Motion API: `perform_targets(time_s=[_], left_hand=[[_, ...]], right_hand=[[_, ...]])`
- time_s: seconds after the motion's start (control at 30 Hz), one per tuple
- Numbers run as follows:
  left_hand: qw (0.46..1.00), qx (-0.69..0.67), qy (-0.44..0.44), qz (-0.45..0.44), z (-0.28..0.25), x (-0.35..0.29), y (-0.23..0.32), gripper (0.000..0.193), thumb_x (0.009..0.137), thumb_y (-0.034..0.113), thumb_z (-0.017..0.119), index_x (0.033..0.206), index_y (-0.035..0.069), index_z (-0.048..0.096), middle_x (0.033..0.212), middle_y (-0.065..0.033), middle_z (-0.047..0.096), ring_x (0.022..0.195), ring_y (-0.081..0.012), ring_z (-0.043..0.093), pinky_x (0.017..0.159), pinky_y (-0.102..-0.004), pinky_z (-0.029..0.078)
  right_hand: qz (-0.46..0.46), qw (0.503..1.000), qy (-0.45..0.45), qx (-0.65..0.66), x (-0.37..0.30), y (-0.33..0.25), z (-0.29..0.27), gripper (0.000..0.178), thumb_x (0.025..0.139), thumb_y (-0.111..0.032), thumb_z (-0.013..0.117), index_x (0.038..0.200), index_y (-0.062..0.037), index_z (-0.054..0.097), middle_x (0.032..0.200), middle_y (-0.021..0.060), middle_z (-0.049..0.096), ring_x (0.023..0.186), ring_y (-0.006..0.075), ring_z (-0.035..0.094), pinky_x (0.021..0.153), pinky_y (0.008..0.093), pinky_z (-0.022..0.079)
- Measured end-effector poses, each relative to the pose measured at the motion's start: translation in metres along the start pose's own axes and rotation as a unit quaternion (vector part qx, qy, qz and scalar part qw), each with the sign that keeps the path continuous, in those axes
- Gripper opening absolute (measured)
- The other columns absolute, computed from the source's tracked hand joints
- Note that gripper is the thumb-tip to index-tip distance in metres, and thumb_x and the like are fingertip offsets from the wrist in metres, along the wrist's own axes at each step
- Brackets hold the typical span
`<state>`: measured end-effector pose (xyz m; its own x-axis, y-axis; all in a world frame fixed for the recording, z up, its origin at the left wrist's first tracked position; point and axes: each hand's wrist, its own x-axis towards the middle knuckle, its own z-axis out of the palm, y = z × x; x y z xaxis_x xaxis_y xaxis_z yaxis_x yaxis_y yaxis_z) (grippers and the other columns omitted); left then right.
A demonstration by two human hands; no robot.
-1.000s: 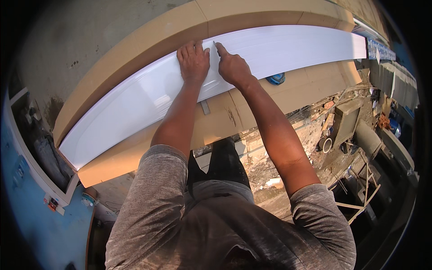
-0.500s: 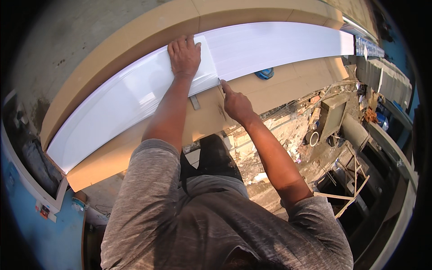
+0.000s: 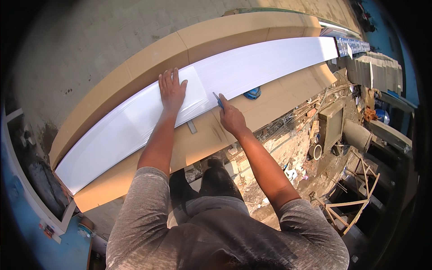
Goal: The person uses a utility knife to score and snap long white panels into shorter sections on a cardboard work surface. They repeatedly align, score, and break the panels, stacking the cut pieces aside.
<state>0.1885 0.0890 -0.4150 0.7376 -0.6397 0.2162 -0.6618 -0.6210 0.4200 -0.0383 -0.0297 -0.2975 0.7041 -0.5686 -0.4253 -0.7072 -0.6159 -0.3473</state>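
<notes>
- Long white panel (image 3: 274,54): lying lengthwise on opened brown cardboard (image 3: 288,87), in front of the person. A crosswise edge shows on it between the hands.
- Left hand (image 3: 172,93): palm down on the panel left of that edge, fingers extended, thumb out to the side; grasping nothing.
- Right hand (image 3: 232,119): closed around a slim blue-handled cutter (image 3: 220,101), by the panel's near edge. Tip over the white surface; contact cannot be told.
- Rounded blue object (image 3: 252,93): on the cardboard, right of the cutter, just beside the panel's near edge.
- Short grey strip (image 3: 192,127): on the cardboard, between the forearms, partly under the panel.
- Raised cardboard side (image 3: 225,33): running along the panel's far edge.
- Farther right: stacked grey slabs (image 3: 375,69).
- Lower right: rubble-strewn ground, a round container (image 3: 316,151) with a pale rim, a wooden frame (image 3: 348,204).
</notes>
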Motion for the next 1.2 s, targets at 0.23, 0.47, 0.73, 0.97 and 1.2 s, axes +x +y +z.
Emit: perform_targets(time_s=[0.23,0.47,0.73,0.97,1.2], left_hand=[[0.998,0.057,0.008,-0.01,-0.014,-0.02,-0.019,0.059,0.103,0.041,0.069,0.148,0.005,0.056,0.136,-0.0174,0.056,0.134,-0.0336,0.051,0.126,-0.0553,0.033],[0.998,0.063,0.007,-0.005,-0.016,-0.021,-0.022,0.059,0.101,0.04,0.07,0.147,0.005,0.057,0.138,-0.0161,0.057,0.135,-0.0332,0.051,0.124,-0.0544,0.035],[0.997,0.052,-0.043,-0.039,-0.006,-0.014,-0.011,0.064,0.101,0.043,0.068,0.151,0.005,0.054,0.143,-0.0151,0.057,0.141,-0.0305,0.049,0.129,-0.0512,0.028],[0.999,-0.012,0.033,-0.024,-0.051,-0.05,-0.043,0.063,0.096,0.031,0.076,0.149,0.004,0.056,0.154,-0.022,0.048,0.146,-0.0388,0.044,0.128,-0.0601,0.026],[0.773,0.025,0.147,-0.617,-0.153,-0.199,-0.12,0.09,0.089,0.024,0.082,0.16,-0.006,0.035,0.169,-0.0323,0.025,0.153,-0.0504,0.033,0.126,-0.0545,0.034]], right_hand=[[-0.008,0.997,-0.073,-0.035,-0.011,-0.002,0.026,0.06,0.104,-0.015,0.05,0.162,-0.0212,0.041,0.096,0.0253,0.075,0.086,0.0463,0.073,0.075,0.0578,0.058],[0.018,0.987,-0.153,-0.04,-0.017,-0.002,0.023,0.066,0.1,-0.011,0.049,0.165,-0.021,0.037,0.091,0.0262,0.076,0.086,0.0462,0.075,0.076,0.0571,0.059],[0.026,0.975,-0.181,-0.124,-0.112,0.059,0.067,0.064,0.1,-0.016,0.052,0.163,-0.0141,0.041,0.109,0.0271,0.077,0.099,0.0464,0.075,0.088,0.0567,0.06],[0.051,0.997,-0.045,-0.019,-0.048,0.01,-0.021,0.039,0.101,-0.026,0.059,0.133,-0.0045,0.064,0.107,0.0291,0.075,0.097,0.0479,0.074,0.086,0.0581,0.058],[0.1,0.971,0.146,0.161,0.033,-0.024,0.075,0.027,0.099,-0.017,0.066,0.122,-0.0022,0.067,0.108,0.0243,0.068,0.102,0.0463,0.067,0.089,0.0565,0.053]])
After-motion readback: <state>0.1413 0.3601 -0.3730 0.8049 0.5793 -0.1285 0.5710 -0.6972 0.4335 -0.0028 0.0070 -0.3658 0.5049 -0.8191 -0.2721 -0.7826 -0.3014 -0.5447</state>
